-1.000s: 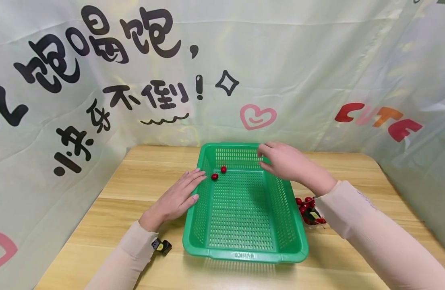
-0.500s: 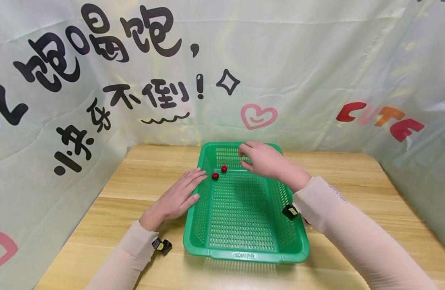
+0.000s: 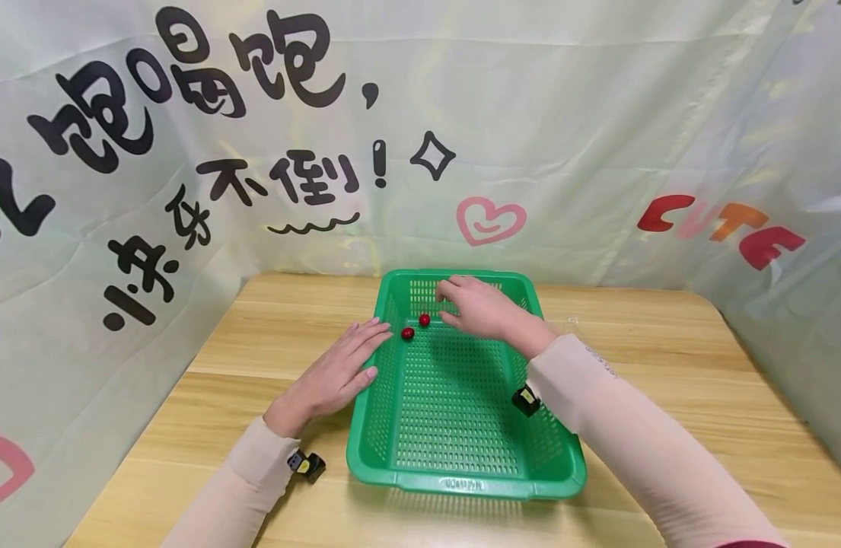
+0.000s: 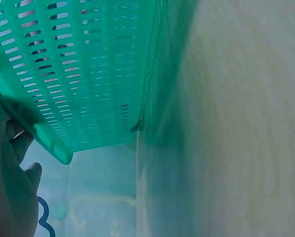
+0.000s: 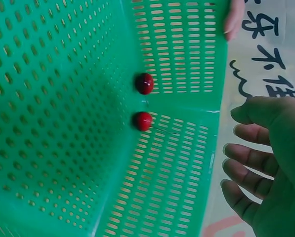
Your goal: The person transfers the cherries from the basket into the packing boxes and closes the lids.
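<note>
A green plastic basket [image 3: 461,484] with slotted walls stands on the wooden table. Two red cherries [image 3: 408,333] lie in its far left corner; in the right wrist view one cherry [image 5: 143,121] shows a thin stem. My left hand [image 3: 334,373] rests its fingers on the basket's left rim, thumb spread. Over the far part of the basket hovers my right hand [image 3: 485,308], its fingers loosely bent. In the right wrist view I see nothing between the fingers of that hand [image 5: 275,163], and it is apart from the cherries.
Wooden tabletop [image 3: 667,365] extends to the right and left of the basket. A printed cloth backdrop [image 3: 564,152] hangs behind the table. A bit of clear plastic [image 3: 572,326] shows beyond my right sleeve. Small black cameras [image 3: 526,399] sit at both wrists.
My right hand has moved left over the basket, toward the two cherries. The sleeve now covers the pack of cherries seen to the right of the basket earlier. My left hand has stayed put.
</note>
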Action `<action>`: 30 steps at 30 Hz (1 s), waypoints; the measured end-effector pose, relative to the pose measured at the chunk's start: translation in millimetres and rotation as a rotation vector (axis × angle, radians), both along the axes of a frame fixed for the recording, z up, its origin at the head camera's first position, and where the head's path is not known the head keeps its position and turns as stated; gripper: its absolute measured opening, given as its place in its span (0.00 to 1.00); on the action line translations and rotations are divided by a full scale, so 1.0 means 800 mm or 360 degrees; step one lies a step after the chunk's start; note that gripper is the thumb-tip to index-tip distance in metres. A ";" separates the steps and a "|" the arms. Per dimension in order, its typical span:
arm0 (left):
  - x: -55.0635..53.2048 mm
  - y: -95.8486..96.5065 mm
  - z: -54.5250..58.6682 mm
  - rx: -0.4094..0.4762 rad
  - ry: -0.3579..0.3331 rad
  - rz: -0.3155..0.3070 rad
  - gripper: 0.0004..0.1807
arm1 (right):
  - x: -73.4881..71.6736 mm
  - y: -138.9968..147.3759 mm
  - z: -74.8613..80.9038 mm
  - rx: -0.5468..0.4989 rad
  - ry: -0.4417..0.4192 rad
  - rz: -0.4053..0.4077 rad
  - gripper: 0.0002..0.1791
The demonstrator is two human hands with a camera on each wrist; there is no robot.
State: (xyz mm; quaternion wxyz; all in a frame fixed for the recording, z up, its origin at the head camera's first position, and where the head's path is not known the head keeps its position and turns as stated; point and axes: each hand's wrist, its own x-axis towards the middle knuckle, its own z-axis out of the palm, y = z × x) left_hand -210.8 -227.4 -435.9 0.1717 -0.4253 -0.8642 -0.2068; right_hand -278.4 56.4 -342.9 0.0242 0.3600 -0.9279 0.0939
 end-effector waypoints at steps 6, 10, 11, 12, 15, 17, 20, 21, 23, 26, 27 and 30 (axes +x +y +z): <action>0.000 0.001 0.000 0.0002 -0.0008 -0.0005 0.30 | -0.011 -0.008 -0.013 0.0015 -0.0040 0.0007 0.15; 0.000 0.001 0.000 -0.0008 -0.0016 0.0001 0.30 | -0.017 -0.011 -0.020 0.0032 -0.0076 -0.0001 0.16; 0.000 0.001 0.000 -0.0009 -0.0018 0.0003 0.30 | -0.018 -0.011 -0.021 0.0038 -0.0086 -0.0005 0.17; 0.000 0.001 0.000 -0.0008 -0.0019 0.0003 0.30 | -0.019 -0.012 -0.022 0.0043 -0.0097 -0.0007 0.18; 0.001 0.000 0.001 -0.0006 -0.0021 0.0004 0.30 | -0.024 -0.016 -0.028 0.0066 -0.0116 -0.0011 0.20; 0.001 0.000 0.001 -0.0007 -0.0021 0.0006 0.30 | -0.027 -0.019 -0.031 0.0087 -0.0127 -0.0015 0.21; 0.001 0.000 0.002 -0.0017 -0.0026 0.0012 0.30 | -0.031 -0.023 -0.037 0.0125 -0.0140 -0.0009 0.22; 0.001 0.000 0.001 -0.0020 -0.0028 0.0012 0.30 | -0.032 -0.024 -0.039 0.0139 -0.0144 -0.0005 0.22; 0.001 -0.001 0.002 -0.0023 -0.0030 0.0012 0.30 | -0.034 -0.026 -0.042 0.0172 -0.0140 0.0010 0.23; 0.002 0.000 0.002 -0.0021 -0.0035 0.0012 0.30 | -0.035 -0.028 -0.047 0.0217 -0.0136 0.0036 0.24; 0.002 0.000 0.002 -0.0021 -0.0037 0.0011 0.30 | -0.035 -0.029 -0.049 0.0237 -0.0139 0.0044 0.24; 0.002 0.000 0.003 -0.0020 -0.0033 0.0009 0.30 | -0.035 -0.031 -0.056 0.0305 -0.0162 0.0058 0.25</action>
